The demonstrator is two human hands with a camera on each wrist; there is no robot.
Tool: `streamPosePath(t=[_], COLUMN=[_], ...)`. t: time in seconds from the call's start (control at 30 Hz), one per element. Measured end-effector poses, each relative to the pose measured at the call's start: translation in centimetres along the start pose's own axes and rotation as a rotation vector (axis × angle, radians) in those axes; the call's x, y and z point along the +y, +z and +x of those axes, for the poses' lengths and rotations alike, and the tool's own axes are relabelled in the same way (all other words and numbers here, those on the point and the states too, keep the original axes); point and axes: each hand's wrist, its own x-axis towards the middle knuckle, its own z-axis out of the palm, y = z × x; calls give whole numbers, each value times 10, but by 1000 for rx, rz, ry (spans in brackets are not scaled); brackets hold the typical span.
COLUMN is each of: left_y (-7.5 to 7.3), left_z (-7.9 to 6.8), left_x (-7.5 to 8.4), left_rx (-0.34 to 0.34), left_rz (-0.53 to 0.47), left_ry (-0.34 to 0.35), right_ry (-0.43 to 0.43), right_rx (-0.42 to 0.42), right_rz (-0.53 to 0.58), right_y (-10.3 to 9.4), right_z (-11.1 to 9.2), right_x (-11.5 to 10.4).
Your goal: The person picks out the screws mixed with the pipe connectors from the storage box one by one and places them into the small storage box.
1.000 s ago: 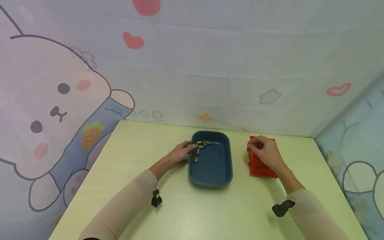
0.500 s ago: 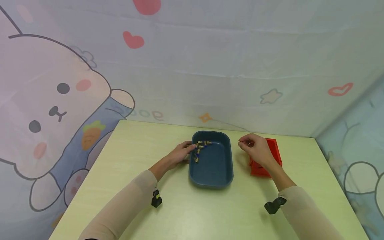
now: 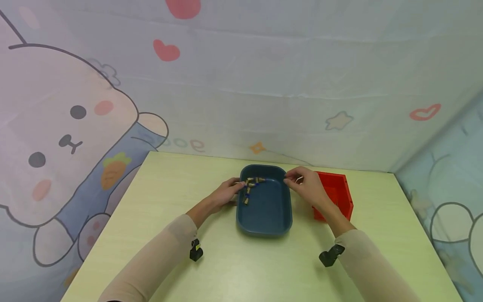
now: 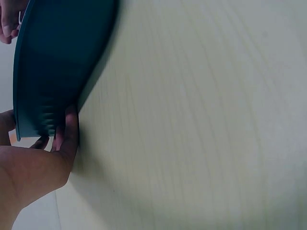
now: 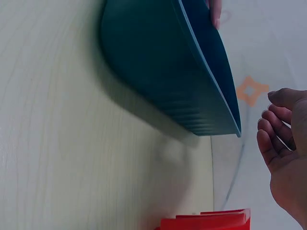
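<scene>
A dark blue plastic tray (image 3: 265, 209) stands on the table, with several small brass fittings (image 3: 250, 184) with blue parts at its far left. My left hand (image 3: 225, 193) grips the tray's left wall, thumb over the rim and fingers along the outside, as the left wrist view (image 4: 38, 163) also shows. Over the tray's far right rim hovers my right hand (image 3: 307, 186), thumb and forefinger close together. A dark spot shows at its fingertips; whether it is a small held thing cannot be made out. In the right wrist view the other fingers (image 5: 276, 129) are loosely curled.
Right of the tray stands a red open bin (image 3: 336, 188), partly covered by the right forearm; its contents are mostly hidden. The pale table (image 3: 241, 268) ends at a printed cloth backdrop (image 3: 241, 105) behind both containers. Each sleeve carries a black wrist camera (image 3: 331, 256).
My right hand has moved left from above the red bin to the tray's right rim, uncovering more of the bin. The left hand and the tray have stayed in place.
</scene>
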Motion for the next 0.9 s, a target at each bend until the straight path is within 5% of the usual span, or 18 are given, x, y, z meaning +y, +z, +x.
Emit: streamPosePath(t=[0.9], left_y=[1], left_z=[-1], left_x=[-1], left_rx=[-4], left_rz=[-7], left_ry=[2], right_ry=[-38], right_rx=[-42], right_rz=[43], right_y=[45], right_z=[11], right_x=[-22])
